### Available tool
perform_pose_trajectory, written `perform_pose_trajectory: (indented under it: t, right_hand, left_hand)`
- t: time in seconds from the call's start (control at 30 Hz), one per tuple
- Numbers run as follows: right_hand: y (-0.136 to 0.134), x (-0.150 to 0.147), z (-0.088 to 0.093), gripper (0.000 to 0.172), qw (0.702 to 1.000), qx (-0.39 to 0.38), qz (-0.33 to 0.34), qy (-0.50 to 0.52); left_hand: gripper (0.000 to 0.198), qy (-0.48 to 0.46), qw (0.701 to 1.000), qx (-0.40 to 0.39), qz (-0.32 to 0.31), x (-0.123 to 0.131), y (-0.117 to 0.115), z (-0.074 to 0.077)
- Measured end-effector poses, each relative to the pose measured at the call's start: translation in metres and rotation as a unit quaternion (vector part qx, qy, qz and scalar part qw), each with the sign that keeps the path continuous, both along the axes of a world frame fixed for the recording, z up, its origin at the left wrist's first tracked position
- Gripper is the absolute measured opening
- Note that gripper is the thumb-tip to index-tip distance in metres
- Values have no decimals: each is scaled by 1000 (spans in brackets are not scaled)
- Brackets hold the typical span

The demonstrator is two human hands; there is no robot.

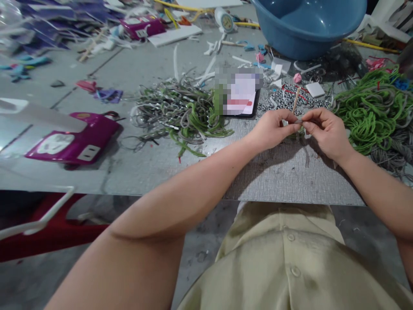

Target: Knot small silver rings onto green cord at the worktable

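My left hand [279,128] and my right hand [325,129] meet over the near part of the table, thumbs and fingertips pinched together. Between them is a thin grey cord [299,122], mostly covered by the fingers. Blurred grey strands hang just below the fingertips. A thin wooden stick [296,100] rises just behind my left fingertips. Past my hands lies a spread of small silver metal rings [279,100]. To the right is a heap of green and grey cords [371,112]; a second pile of cords with metal pieces [183,110] lies on the left.
A phone [241,97] lies left of the rings, its screen partly blurred. Behind stands a blue basin [309,36]. Purple devices [93,142] and scraps occupy the left. The table's front edge [290,201] runs close to my body; a red chair [48,232] is below left.
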State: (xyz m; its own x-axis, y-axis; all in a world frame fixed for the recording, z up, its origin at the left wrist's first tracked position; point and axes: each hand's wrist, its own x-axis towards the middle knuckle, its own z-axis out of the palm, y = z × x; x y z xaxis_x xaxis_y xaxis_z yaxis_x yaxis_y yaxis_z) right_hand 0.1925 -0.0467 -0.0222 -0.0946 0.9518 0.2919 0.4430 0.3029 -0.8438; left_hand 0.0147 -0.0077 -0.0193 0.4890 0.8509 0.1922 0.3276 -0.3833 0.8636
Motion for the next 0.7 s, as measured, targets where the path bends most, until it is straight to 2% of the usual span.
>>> perform_pose_trajectory:
  t: [0.2, 0.3, 0.5, 0.7]
  right_hand:
    - [0, 0, -4, 21, 999, 15, -23, 24]
    - [1, 2, -4, 16, 998, 27, -21, -50]
    - [3, 6, -5, 8, 962, 37, 56, -265]
    - [2, 8, -5, 9, 942, 53, 56, -326]
  left_hand:
    - [19, -25, 998, -53, 15, -2, 3, 1]
    - [23, -26, 995, -92, 14, -3, 3, 2]
    - [18, 65, 997, 39, 17, -1, 5, -1]
    - [11, 93, 994, 53, 39, 4, 6, -8]
